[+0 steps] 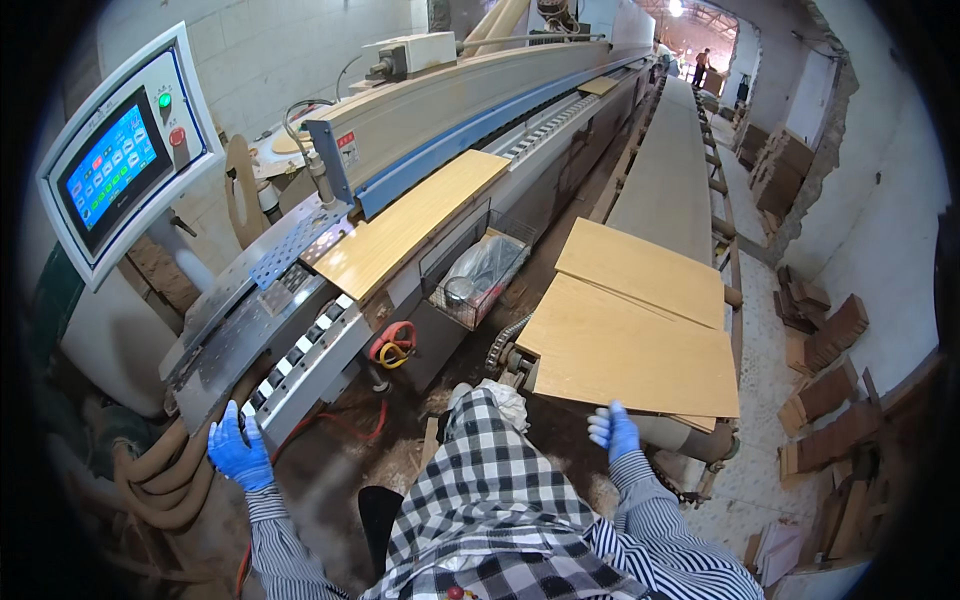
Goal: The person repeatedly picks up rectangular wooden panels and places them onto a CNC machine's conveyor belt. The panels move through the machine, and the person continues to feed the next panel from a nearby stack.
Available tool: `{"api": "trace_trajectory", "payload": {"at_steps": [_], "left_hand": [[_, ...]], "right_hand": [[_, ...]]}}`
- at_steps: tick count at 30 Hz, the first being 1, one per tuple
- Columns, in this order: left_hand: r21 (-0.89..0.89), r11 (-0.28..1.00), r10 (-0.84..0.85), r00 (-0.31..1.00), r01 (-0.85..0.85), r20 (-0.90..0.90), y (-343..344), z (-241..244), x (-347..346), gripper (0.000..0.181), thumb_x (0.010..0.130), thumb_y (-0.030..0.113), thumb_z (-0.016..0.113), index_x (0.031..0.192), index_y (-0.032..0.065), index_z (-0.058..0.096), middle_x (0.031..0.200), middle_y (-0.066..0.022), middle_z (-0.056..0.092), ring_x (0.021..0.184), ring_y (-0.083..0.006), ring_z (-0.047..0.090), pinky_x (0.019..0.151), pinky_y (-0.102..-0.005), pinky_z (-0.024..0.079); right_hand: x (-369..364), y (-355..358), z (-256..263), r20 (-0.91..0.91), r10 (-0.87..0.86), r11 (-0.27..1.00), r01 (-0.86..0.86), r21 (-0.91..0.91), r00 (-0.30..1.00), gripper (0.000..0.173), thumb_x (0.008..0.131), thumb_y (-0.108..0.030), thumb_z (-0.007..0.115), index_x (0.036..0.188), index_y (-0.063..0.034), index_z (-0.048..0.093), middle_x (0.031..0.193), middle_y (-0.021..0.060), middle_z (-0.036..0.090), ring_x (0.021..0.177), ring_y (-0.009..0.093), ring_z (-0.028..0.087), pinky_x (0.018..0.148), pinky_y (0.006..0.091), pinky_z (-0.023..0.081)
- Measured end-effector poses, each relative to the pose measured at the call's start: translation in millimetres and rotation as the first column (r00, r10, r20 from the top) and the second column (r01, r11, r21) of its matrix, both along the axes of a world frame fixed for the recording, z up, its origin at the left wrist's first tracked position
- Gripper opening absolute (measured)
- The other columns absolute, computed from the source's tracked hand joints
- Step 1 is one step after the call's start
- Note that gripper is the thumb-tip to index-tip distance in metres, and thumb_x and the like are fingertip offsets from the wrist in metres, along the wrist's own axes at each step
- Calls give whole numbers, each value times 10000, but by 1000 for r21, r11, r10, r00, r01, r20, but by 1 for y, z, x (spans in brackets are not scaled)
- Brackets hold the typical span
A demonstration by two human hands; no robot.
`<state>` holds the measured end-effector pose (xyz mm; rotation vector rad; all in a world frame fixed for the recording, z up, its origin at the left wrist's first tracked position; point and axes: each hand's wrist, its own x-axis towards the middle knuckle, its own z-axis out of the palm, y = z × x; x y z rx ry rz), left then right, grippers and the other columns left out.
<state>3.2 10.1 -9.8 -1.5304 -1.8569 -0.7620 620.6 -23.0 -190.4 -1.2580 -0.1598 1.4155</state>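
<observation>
My left hand [241, 452], in a blue-coated glove, is beside the near end of a feed track [300, 349] with black and white pads, thumb and fingers apart and nothing held. A long wood-faced panel [416, 225] lies on the machine along that track, farther ahead. On my right, my gloved right hand [616, 430] is at the near edge of a wood-faced panel [634, 349] on a belt conveyor [664, 161]. Its thumb points up at that edge; whether it touches cannot be told. Another panel [641, 274] lies just beyond, partly overlapped.
A control panel with a lit touchscreen [112, 169] stands at left. A wire basket [476, 270] and orange-handled scissors [392, 345] are on the machine's side. Exposed chain and sprocket [511, 349] sit at the conveyor's corner. Stacked boards [825, 330] line the right wall; a person [701, 67] stands far off.
</observation>
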Motion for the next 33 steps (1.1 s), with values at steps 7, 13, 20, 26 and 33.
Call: {"api": "trace_trajectory", "payload": {"at_steps": [7,13,20,26,33], "left_hand": [[49,999,-17,1000,18,-22,2,-5,-6,341,894,254,575,1193,96,622,946,-126,662,871,-279,609,982,-414,413],[-72,997,28,999,-27,16,-10,-3,-14,360,880,266,585,1200,103,614,1060,-109,654,971,-293,585,997,-426,392],[-41,994,-104,994,105,26,-9,13,1,394,816,254,627,1171,84,601,1102,-110,641,1025,-282,581,1006,-430,380],[-130,983,-121,990,129,67,-29,13,2,509,815,315,649,1250,73,544,1275,-120,552,1216,-291,475,1112,-467,259],[-342,769,-418,830,540,369,-79,45,87,762,829,610,561,1374,89,448,1451,-180,363,1400,-386,201,1146,-490,150]], "right_hand": [[20,-1,-26,-149,-399,914,406,15,905,320,895,-404,607,1017,-111,569,823,92,607,845,267,607,755,431,519],[-12,-30,-3,-458,-235,945,311,98,857,316,862,-297,635,1101,-100,577,1072,120,653,966,287,607,793,451,517],[39,-45,-14,-458,-359,821,509,260,813,297,840,-118,629,1129,-61,589,1131,105,638,1058,271,591,906,438,502],[4,-56,59,-232,-108,860,208,467,967,417,851,-104,601,1253,-41,507,1227,109,591,1117,245,575,934,381,503],[-110,-2,132,-170,253,894,-163,418,952,248,903,-140,545,1127,-34,534,964,82,636,671,138,602,569,248,523]]}}
